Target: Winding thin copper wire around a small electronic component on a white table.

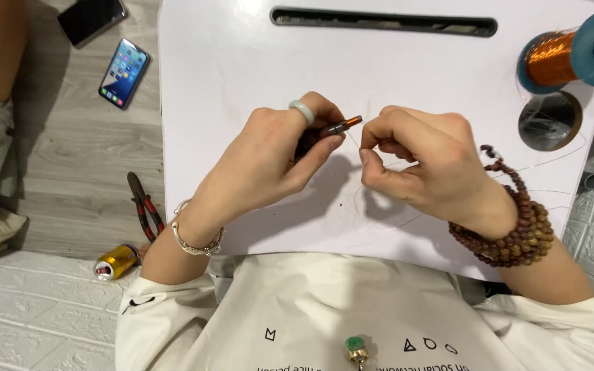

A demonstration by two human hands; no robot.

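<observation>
Over a white tray (242,62), a small dark rod (335,128) with an orange tip is gripped by the left hand (269,161); its fingers are closed around the rod, and the tip points to the right. A pale ring (302,111) is worn on one finger of this hand, and a silver bracelet (194,240) is seen at the wrist. The right hand (424,161) is kept just beside the tip, with thumb and forefinger pinched together on a thin wire (353,141), which is hard to see. Loops of the same wire are laid on the tray under the hands. Brown beads (517,230) are wound around the right wrist.

At the far right corner of the tray, a spool (572,55) of copper wire is placed on its side, near a round hole (550,121). On the floor to the left, two phones (124,72), red pliers (144,206) and a yellow can (115,262) are found, well apart from the hands.
</observation>
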